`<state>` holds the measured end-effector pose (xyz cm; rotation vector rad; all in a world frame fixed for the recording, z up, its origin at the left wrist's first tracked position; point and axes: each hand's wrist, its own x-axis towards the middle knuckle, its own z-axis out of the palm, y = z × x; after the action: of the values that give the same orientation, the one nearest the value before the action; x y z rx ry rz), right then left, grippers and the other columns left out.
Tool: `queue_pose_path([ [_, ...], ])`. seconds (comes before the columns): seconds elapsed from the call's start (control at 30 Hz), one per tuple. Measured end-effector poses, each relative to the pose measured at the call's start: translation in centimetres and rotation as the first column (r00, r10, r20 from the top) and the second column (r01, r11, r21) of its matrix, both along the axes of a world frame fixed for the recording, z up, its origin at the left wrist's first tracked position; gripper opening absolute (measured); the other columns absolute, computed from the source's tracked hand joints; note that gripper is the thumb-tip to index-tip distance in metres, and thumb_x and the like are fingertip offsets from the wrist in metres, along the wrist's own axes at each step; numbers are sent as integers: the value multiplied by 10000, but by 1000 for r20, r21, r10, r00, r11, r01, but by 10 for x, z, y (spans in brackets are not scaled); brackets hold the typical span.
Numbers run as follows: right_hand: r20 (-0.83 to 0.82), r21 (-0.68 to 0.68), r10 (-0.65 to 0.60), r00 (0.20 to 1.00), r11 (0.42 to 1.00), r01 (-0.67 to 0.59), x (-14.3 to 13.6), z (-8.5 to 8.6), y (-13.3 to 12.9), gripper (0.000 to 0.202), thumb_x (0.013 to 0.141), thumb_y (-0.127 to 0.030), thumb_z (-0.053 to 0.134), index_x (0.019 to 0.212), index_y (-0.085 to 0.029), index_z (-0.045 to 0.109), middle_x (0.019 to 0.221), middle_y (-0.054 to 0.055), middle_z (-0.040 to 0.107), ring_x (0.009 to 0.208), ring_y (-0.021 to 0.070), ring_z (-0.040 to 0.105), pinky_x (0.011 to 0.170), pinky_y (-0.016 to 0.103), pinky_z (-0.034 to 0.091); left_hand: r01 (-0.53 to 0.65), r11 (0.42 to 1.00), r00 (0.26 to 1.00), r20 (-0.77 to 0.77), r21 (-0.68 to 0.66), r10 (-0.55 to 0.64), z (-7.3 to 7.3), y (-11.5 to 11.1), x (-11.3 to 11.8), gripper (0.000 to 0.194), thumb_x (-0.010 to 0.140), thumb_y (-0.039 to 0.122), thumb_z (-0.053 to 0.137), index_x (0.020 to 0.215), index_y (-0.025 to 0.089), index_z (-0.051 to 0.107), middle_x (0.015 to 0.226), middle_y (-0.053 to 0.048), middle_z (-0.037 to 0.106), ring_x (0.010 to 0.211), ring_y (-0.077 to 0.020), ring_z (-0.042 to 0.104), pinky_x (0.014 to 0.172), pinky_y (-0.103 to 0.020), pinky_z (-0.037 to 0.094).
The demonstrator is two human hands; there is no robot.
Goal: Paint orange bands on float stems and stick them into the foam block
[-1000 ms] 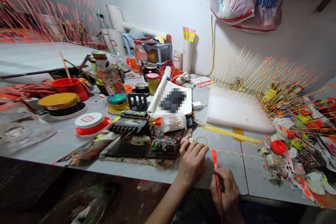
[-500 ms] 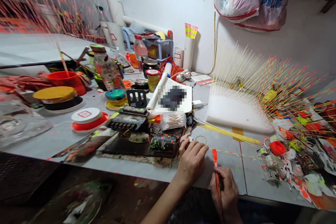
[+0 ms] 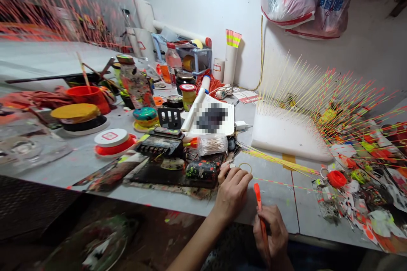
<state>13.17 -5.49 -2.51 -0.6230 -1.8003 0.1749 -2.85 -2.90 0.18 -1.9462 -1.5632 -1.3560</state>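
Observation:
My left hand (image 3: 233,188) is closed at the front part of the table, beside a black, paint-spattered cylinder (image 3: 202,170). From its fingers a thin stick (image 3: 282,183) with red and yellow-green bands runs out to the right. My fingers hide the stick's near end. Lower and to the right, my right hand (image 3: 274,228) grips a paintbrush (image 3: 262,224) upright. Orange-red paint covers the brush tip (image 3: 257,190), which stands close to the banded stick; whether they touch I cannot tell. Behind my left hand lies a yellowish ring (image 3: 244,167).
A white foam block (image 3: 286,135) stuck with many thin sticks stands at the back right. Paint-stained scraps (image 3: 359,194) crowd the right. Leftward are a cotton swab tub (image 3: 212,145), a white-lidded container (image 3: 111,137), a red cup (image 3: 89,98) and a spattered bottle (image 3: 135,84).
The brush tip has shifted slightly left and down, and the brush leans a little more. My left hand stays almost where it was. The view has turned slightly left.

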Motion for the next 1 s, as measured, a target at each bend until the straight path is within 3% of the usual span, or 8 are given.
queue_pose_path([
  [0.17, 26, -1, -7, 1000, 1000, 7, -12, 4, 1, 238, 914, -47, 551, 1099, -183, 613, 885, 56, 673, 803, 156, 656, 718, 268, 582, -9, 1000, 999, -43, 11, 9, -2, -3, -11, 232, 940, 118, 457, 980, 218, 662, 960, -21, 726, 1020, -183, 617, 1094, -369, 337],
  [0.37, 76, -31, -67, 995, 997, 69, -18, -1, 2, 206, 951, -91, 516, 1103, -195, 608, 918, 53, 679, 837, 155, 674, 755, 267, 585, -36, 998, 998, -45, 43, 38, -6, -3, -10, 235, 941, 111, 452, 979, 202, 665, 973, -33, 722, 1032, -182, 612, 1061, -352, 393],
  [1.0, 111, -59, -109, 988, 992, 116, -17, -9, 4, 174, 969, -112, 505, 1077, -198, 611, 901, 51, 688, 833, 153, 680, 748, 261, 588, -38, 999, 999, -32, -3, 38, -11, -5, -13, 262, 930, 99, 460, 1021, 215, 677, 998, -31, 736, 1058, -176, 630, 1079, -354, 402],
])
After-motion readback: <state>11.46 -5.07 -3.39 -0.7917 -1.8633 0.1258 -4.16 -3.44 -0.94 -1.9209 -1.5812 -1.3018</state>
